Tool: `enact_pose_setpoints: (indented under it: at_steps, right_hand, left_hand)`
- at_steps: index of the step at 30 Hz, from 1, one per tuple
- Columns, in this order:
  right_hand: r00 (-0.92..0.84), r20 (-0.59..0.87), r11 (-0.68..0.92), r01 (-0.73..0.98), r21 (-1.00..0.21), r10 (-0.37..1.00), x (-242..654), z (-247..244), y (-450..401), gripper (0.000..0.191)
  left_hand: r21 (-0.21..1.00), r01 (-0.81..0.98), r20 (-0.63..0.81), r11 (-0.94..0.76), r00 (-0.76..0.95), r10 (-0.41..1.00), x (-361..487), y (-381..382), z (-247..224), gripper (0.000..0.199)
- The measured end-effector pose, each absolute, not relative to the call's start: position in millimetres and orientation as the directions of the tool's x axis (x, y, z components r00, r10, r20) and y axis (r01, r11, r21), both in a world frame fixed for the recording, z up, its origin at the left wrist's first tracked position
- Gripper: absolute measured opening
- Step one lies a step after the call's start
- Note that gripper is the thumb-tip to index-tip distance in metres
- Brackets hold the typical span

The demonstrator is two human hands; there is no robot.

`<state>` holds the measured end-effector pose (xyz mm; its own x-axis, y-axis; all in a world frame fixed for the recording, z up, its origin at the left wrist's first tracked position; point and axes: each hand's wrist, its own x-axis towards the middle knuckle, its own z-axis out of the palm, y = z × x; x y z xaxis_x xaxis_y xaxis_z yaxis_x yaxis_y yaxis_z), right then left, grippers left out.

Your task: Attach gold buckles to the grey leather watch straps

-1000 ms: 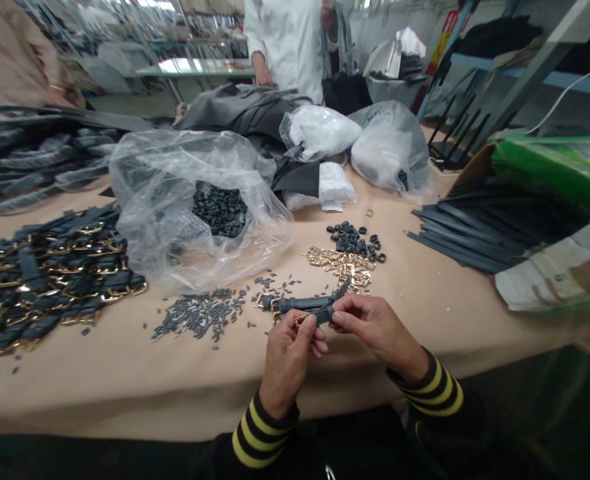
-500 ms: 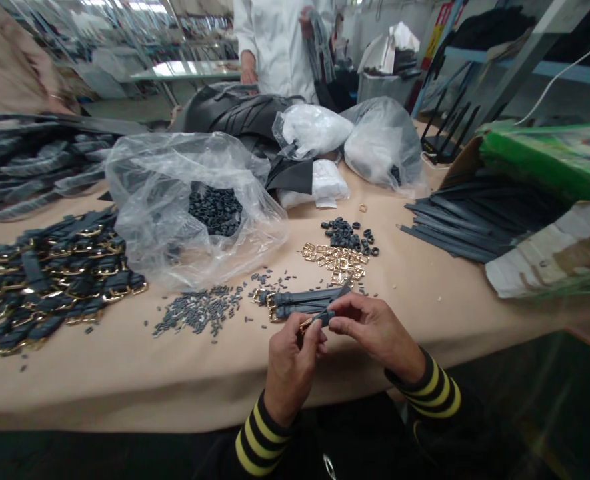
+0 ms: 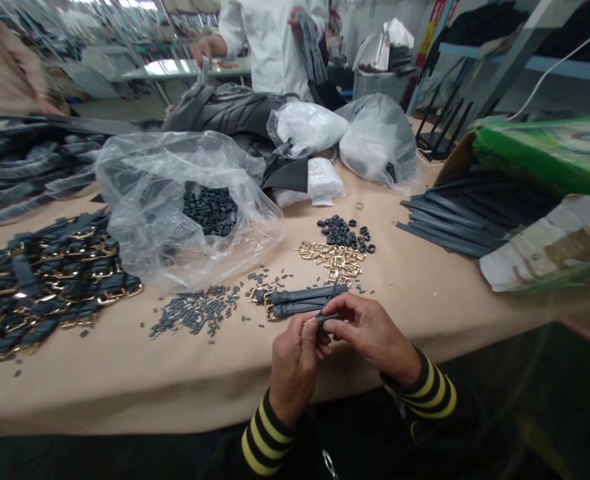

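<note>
Your hands are close together near the front edge of the desk (image 3: 415, 327), both clamped on one dark strap (image 3: 329, 319). Left hand (image 3: 295, 353) pinches it between thumb and fingers at its left end; right hand (image 3: 372, 333) pinches it just beside. Your fingers hide most of the strap, so can't tell how it's made up. Just beyond your hands: finished straps (image 3: 295, 308) side by side, gold buckles to the left. Behind those, loose buckles (image 3: 335, 257), with black loops (image 3: 339, 231) heaped behind. To their left, small grey bits (image 3: 195, 310) scattered in front of an open clear bag (image 3: 145, 180) with more loops inside. Far left: strap pile (image 3: 55, 267), gold buckles showing. Right: strips (image 3: 455, 213) poking out of the green box (image 3: 539, 143). Across the desk, a person in white (image 3: 279, 47) holds grey material in one hand.
</note>
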<state>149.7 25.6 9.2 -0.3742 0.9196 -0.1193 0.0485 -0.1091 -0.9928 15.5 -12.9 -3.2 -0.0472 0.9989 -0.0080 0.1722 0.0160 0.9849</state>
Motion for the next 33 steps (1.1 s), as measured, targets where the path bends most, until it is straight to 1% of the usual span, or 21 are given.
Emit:
enact_pose_setpoints:
  at_steps: [3,5,7,10,12,14,15,16,17,19,20,21,22,24,25,27,29,33]
  right_hand:
    - [-0.363,-0.063,0.013,0.202,-0.979,0.930,146,15,25,0.007]
    - [-0.354,-0.008,0.098,0.281,-0.955,0.935,146,19,25,0.006]
    - [-0.396,0.048,0.189,0.325,-0.927,0.917,148,22,27,0.007]
    - [-0.560,0.118,0.349,0.325,-0.879,0.820,159,29,31,0.015]
    - [-0.577,0.193,0.456,0.353,-0.817,0.794,169,36,36,0.019]
    - [-0.510,0.284,0.535,0.456,-0.711,0.812,181,42,42,0.022]
    - [-0.495,0.294,0.550,0.522,-0.652,0.818,186,44,45,0.024]
    - [-0.513,0.251,0.548,0.582,-0.601,0.821,190,46,47,0.025]
    - [-0.557,0.152,0.535,0.631,-0.562,0.816,194,47,49,0.024]
    - [-0.643,-0.110,0.502,0.682,-0.532,0.758,196,48,50,0.019]
    - [-0.673,-0.222,0.482,0.685,-0.547,0.705,196,49,49,0.019]
    - [-0.702,-0.297,0.455,0.669,-0.588,0.648,195,49,48,0.020]
    - [-0.730,-0.338,0.415,0.638,-0.649,0.594,193,49,47,0.021]
    - [-0.776,-0.371,0.291,0.562,-0.775,0.511,188,47,45,0.021]
    - [-0.790,-0.379,0.229,0.531,-0.816,0.482,185,47,44,0.021]
    - [-0.797,-0.386,0.162,0.505,-0.848,0.465,181,44,43,0.020]
    - [-0.797,-0.368,0.186,0.502,-0.844,0.479,179,42,43,0.022]
    - [-0.810,-0.262,0.305,0.466,-0.830,0.526,179,36,43,0.027]
  left_hand:
    - [0.963,0.271,0.015,-0.004,-0.036,0.999,13,-13,-2,0.026]
    - [0.957,0.290,-0.009,0.010,-0.003,1.000,9,-12,-2,0.022]
    - [0.966,0.256,-0.050,0.035,0.054,0.997,4,-11,-3,0.020]
    - [0.984,0.154,-0.099,0.085,0.087,0.991,-3,-9,-5,0.016]
    - [0.987,0.097,-0.131,0.124,0.069,0.989,-6,-7,-4,0.015]
    - [0.985,0.047,-0.169,0.166,0.067,0.983,-9,-6,-3,0.018]
    - [0.982,0.024,-0.187,0.186,0.076,0.979,-10,-5,-2,0.019]
    - [0.980,0.006,-0.201,0.201,0.088,0.976,-11,-5,-1,0.020]
    - [0.977,-0.003,-0.211,0.212,0.102,0.972,-11,-5,0,0.021]
    - [0.975,0.016,-0.221,0.221,0.128,0.967,-11,-5,1,0.021]
    - [0.975,0.037,-0.223,0.219,0.139,0.965,-10,-5,1,0.021]
    - [0.974,0.061,-0.223,0.216,0.147,0.964,-9,-5,1,0.021]
    - [0.973,0.084,-0.225,0.214,0.154,0.962,-8,-5,1,0.021]
    - [0.971,0.118,-0.227,0.210,0.161,0.960,-5,-7,1,0.020]
    - [0.969,0.133,-0.227,0.207,0.161,0.960,-4,-7,0,0.020]
    - [0.965,0.173,-0.226,0.199,0.154,0.962,-3,-8,0,0.020]
    - [0.959,0.212,-0.223,0.189,0.147,0.964,-3,-8,-1,0.019]
    - [0.946,0.266,-0.240,0.184,0.197,0.950,-7,-7,-2,0.017]
